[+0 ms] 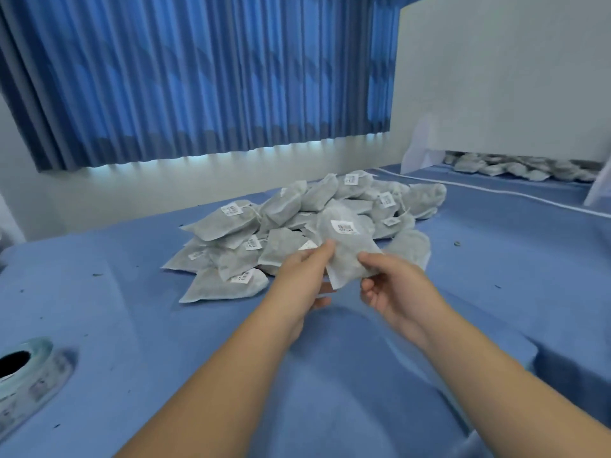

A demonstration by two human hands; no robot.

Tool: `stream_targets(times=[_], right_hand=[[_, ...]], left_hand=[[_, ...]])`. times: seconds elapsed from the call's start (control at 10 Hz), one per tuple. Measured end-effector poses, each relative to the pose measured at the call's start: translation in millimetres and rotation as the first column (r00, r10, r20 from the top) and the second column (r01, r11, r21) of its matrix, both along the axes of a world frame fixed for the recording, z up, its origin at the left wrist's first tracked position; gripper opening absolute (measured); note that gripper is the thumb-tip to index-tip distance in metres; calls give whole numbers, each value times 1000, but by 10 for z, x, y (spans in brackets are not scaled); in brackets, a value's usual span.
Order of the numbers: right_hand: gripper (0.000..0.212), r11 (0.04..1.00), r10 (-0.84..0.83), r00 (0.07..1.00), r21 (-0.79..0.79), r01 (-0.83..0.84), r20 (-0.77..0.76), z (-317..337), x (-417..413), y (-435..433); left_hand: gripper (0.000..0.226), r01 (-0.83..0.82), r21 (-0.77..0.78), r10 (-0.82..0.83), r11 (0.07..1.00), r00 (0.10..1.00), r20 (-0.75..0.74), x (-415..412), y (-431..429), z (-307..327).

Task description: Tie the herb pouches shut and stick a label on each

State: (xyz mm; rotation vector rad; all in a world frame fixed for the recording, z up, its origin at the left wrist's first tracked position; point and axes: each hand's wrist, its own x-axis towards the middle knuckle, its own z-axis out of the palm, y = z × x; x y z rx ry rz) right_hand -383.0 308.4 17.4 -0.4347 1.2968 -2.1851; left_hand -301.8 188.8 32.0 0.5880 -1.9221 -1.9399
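Both hands pinch one labelled pouch [347,246]: left hand [307,276] and right hand [393,285] grip its lower edge.

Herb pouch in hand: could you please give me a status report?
Both gripping: left hand, right hand pinch the pouch. Its label on. Nothing blocking the pile.

Two forearms, bare to the wrists — left grip [302,279] and right grip [395,292] bare-skinned too.

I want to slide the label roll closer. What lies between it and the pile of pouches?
In the head view, only blue cloth with a few dark crumbs lies between the label roll and the pile of pouches.
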Motion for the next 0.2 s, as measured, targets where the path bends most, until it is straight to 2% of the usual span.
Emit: stream_targets(times=[0.1,0.2], right_hand=[[4,969,-90,985,-214,120,145,162,-356,20],[17,916,-164,938,-305,259,304,231,-636,-3]], left_hand=[[20,-30,42,31,999,999,-20,-90,53,42],[13,-100,84,108,991,990,-96,-107,4,74]])
